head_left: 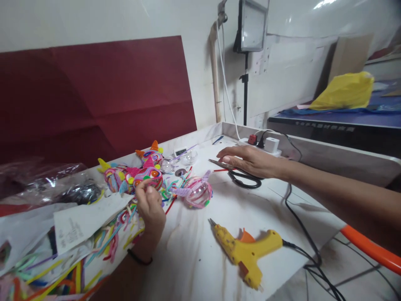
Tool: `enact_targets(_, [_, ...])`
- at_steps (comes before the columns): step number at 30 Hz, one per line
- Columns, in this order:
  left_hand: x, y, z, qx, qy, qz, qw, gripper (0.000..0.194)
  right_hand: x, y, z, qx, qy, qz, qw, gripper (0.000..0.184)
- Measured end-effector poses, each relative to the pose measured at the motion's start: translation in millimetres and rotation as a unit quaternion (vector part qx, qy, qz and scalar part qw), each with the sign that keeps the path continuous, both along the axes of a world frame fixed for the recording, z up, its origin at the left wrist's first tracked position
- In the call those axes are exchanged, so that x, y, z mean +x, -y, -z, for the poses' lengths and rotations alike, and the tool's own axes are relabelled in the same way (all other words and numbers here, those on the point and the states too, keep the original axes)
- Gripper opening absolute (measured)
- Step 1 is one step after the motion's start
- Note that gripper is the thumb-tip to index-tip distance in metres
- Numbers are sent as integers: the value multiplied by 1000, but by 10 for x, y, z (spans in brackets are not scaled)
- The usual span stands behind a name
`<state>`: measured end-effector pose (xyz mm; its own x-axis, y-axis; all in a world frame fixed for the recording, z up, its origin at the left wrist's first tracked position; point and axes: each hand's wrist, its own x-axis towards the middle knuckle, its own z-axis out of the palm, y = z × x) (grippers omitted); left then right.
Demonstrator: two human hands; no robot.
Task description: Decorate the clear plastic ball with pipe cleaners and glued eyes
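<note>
My left hand (150,207) is closed in a pinch at a bright pipe-cleaner ball figure (148,175) and holds it near the table's middle. My right hand (249,161) lies flat, fingers stretched out, on top of black-handled scissors (242,177) further right. A clear ball wrapped in pink and purple pipe cleaners (197,193) sits between the two hands. More decorated figures (114,175) with orange and yellow horns stand behind the left hand.
A yellow glue gun (247,251) lies near the white table's (194,259) front edge, its black cord running off right. Loose pipe cleaners (62,271) and paper pile at left. Clear half-spheres (189,157), a power strip (266,144) and a lamp stand (245,83) sit at the back.
</note>
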<state>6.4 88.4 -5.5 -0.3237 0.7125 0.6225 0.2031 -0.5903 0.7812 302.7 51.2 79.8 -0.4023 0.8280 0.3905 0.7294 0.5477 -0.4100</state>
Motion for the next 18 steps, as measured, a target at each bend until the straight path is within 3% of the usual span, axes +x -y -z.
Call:
enact_targets(4, [5, 66, -332, 73, 94, 26, 993, 11, -14, 256, -33, 82, 6, 4, 997, 36])
enact_targets(6, [53, 180, -510, 90, 119, 53, 987, 11, -61, 431, -10, 139, 7, -4, 990, 26])
enact_targets(8, [133, 342, -670, 67, 132, 81, 986, 16, -130, 617, 44, 181, 3, -11, 983, 19])
enact_targets(11, [273, 652, -813, -59, 170, 161, 971, 15, -257, 892, 154, 210, -9, -36, 977, 12])
enact_targets(14, [373, 1012, -751, -261, 216, 246, 908, 13, -417, 1142, 281, 201, -20, -55, 978, 11])
enact_targets(18, [390, 1512, -376, -452, 297, 342, 768, 19, -701, 1389, 551, 194, -72, -123, 971, 12])
